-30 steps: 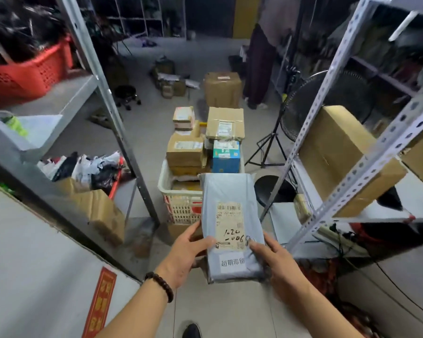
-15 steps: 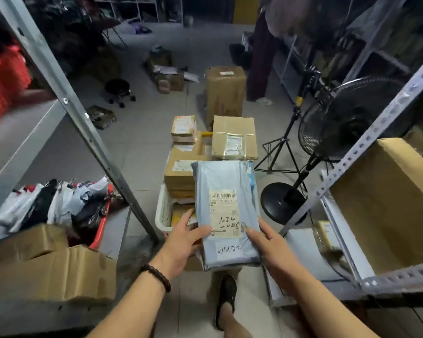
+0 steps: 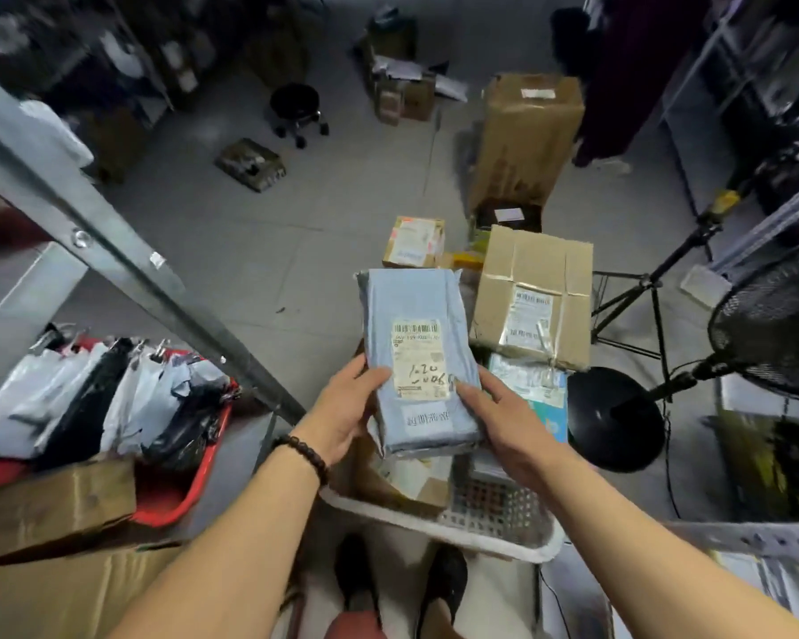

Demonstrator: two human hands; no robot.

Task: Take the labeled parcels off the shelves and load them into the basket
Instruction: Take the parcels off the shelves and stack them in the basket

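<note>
Grey-blue labeled parcel [image 3: 418,362] held above white basket [image 3: 439,530], left hand [image 3: 344,415] and right hand [image 3: 497,419] gripping its sides, taped carton [image 3: 533,295] beyond basket.

Grey parcel [image 3: 414,302] label [image 3: 417,359]: handwritten "120", maybe "2006"; printed txt unreadable.

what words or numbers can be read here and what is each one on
"1.20" above what looks like "-006", handwritten on the white shipping label of the grey-blue plastic mailer.
Printed lines on that label: too small to read.
Characters on the mailer's lower white patch: blurred.
Label on the taped brown cardboard box: blurred.
</note>
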